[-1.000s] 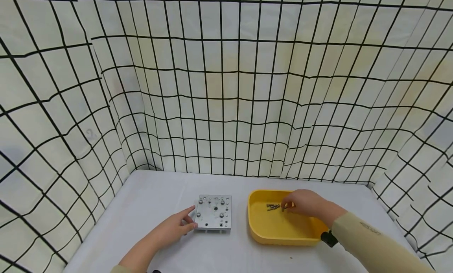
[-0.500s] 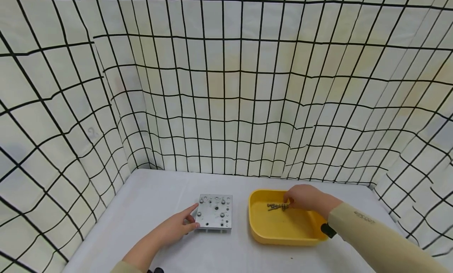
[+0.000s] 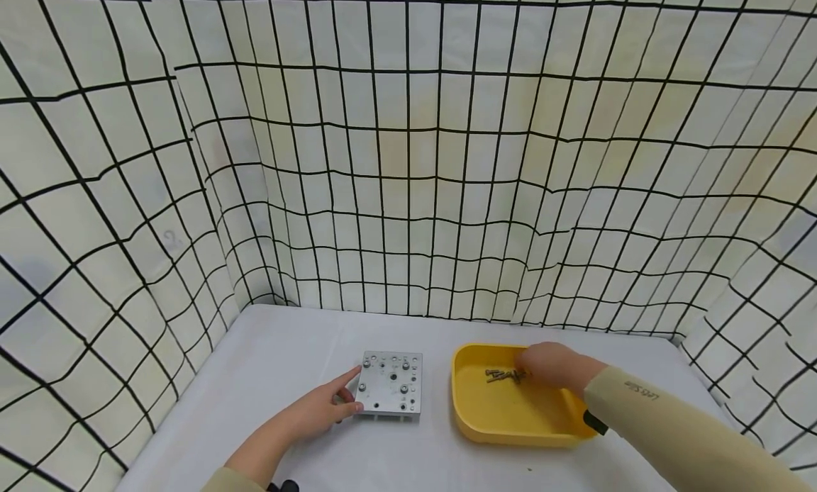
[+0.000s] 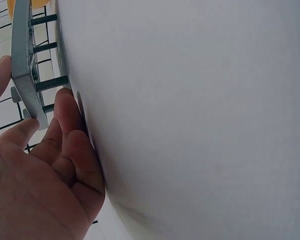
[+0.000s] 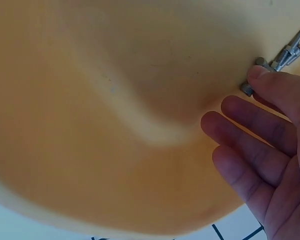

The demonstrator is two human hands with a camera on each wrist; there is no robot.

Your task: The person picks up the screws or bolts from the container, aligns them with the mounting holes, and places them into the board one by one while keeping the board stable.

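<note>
A square silver metal plate (image 3: 391, 384) with holes and several bolts through it stands raised on the table. Threaded bolt ends (image 4: 52, 82) stick out beneath it in the left wrist view. My left hand (image 3: 319, 410) holds its left edge, thumb at the near corner and index finger farther back, other fingers curled low beside it. Inside the yellow tray (image 3: 491, 425), my right hand (image 3: 552, 368) pinches at a bolt (image 5: 246, 89) between thumb and index finger, the index mostly hidden behind the thumb. Several loose bolts (image 3: 501, 374) lie beside those fingers.
A white-covered table (image 3: 306, 336) carries both plate and tray. White walls with a black grid (image 3: 408, 194) enclose its back and sides. A small dark speck (image 3: 529, 469) lies on the cloth in front of the tray.
My right hand has shifted among the bolts in the tray, and the bolts lie slightly differently. My left hand stays at the plate's edge. The head view has drifted slightly.
</note>
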